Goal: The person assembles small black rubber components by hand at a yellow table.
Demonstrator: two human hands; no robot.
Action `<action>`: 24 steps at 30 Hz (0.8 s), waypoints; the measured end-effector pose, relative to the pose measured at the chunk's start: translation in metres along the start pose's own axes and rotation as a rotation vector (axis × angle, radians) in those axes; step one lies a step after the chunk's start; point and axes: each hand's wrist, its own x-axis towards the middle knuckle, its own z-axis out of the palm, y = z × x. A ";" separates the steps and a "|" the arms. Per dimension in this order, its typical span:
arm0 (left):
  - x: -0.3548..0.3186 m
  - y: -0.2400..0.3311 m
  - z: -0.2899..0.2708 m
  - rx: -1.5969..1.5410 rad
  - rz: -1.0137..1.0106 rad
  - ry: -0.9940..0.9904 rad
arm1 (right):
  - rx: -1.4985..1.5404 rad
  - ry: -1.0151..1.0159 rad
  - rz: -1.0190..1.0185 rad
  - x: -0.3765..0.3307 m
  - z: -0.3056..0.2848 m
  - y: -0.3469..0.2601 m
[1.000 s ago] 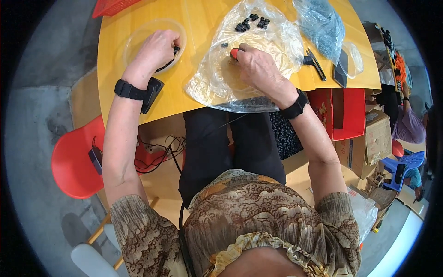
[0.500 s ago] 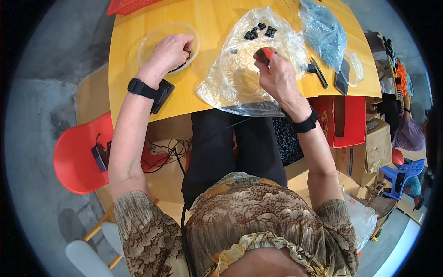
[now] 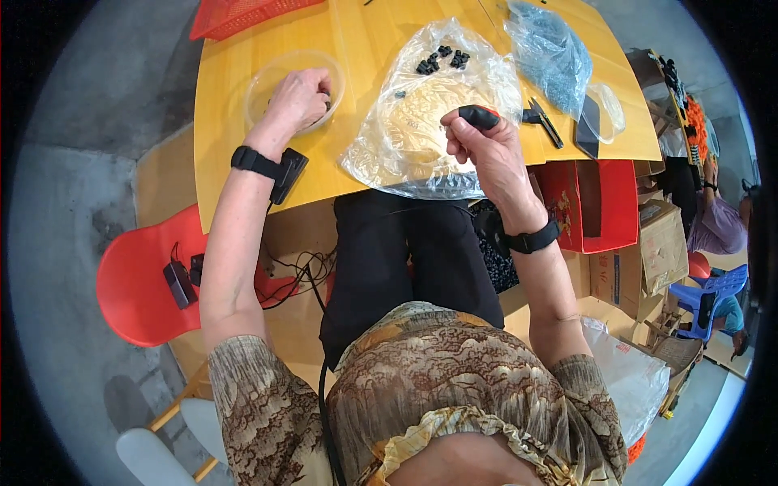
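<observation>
My left hand reaches into a round clear plastic bowl, its fingers bent together. The hand hides most of the bowl's inside and whatever the fingertips pinch. My right hand is closed around a small tool with a black and red handle, above a clear plastic bag lying flat on the table. The tool's working end does not show. Several small black plastic parts lie on the far part of the bag. A smaller dark piece is apart from them.
On the yellow table, a filled bluish plastic bag, cutting nippers, a dark phone and a clear lid lie to the right. A red basket stands far left. A red box sits below the right edge.
My right hand has turned, so more of the tool's black handle shows. My left hand stays in the bowl. The view has shifted slightly.
</observation>
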 end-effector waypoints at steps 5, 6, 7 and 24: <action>-0.002 -0.006 -0.010 -0.072 -0.028 0.032 | 0.024 0.003 0.041 -0.010 0.005 0.003; -0.003 -0.005 -0.011 -0.077 -0.038 0.015 | 0.031 0.011 0.047 -0.012 0.008 0.003; -0.003 -0.001 -0.012 -0.074 -0.037 0.017 | 0.017 0.018 0.047 -0.014 0.008 0.003; -0.009 -0.022 -0.039 0.045 0.073 -0.228 | -0.039 0.012 0.093 -0.037 0.003 0.005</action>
